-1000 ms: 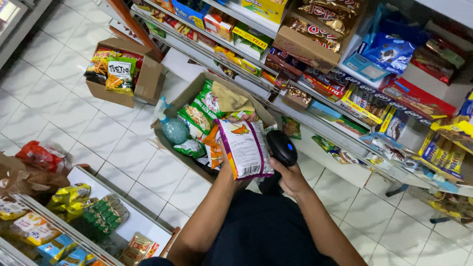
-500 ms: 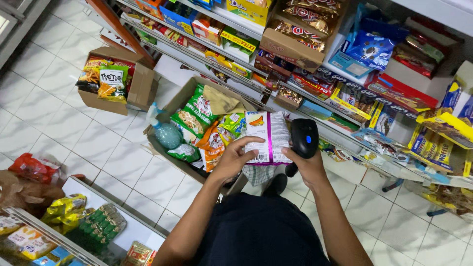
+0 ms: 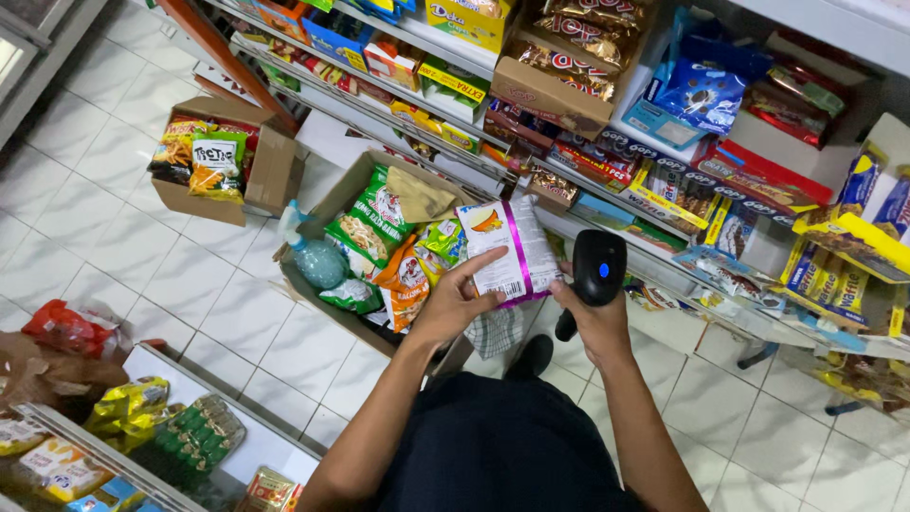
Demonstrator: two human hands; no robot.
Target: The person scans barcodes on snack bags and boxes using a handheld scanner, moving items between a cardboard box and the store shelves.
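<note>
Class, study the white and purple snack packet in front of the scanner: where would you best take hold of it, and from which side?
Take the snack packet by its lower left edge, from the left, much as the left hand does now. It is flat and faces up, and the right hand holds the scanner on its right.

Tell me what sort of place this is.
Most likely a small grocery shop: metal shelves packed with snack packets, an open cardboard box of snack bags on the tiled floor, and the right hand holding a black handheld barcode scanner.

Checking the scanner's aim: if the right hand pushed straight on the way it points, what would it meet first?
Probably the white-and-purple snack packet held by the left hand; the right hand aims its black scanner there. Depth unclear.
</note>
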